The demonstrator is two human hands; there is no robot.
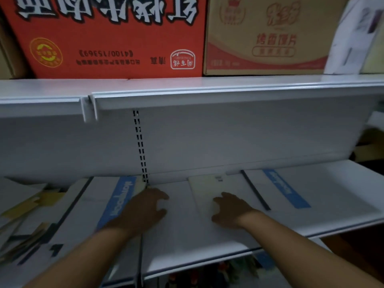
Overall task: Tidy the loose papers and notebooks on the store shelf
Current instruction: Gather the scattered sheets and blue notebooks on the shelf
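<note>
The cream notebook [204, 190] was laid flat on the lower shelf [332, 204], just right of the slotted upright [140, 142]. It was pressed under the spread fingers of the right hand [230, 210], nothing being gripped, probably so that it could be slid square. The left hand [143, 208] was held loosely curled and apparently empty at the upright's foot. Far left of the upright, loose papers [25, 204] were left askew; above it, "4100/15369" could be read upside down on a red carton [108, 38], while the blue-band lettering on the white folder [91, 204] was too blurred to be read.
</note>
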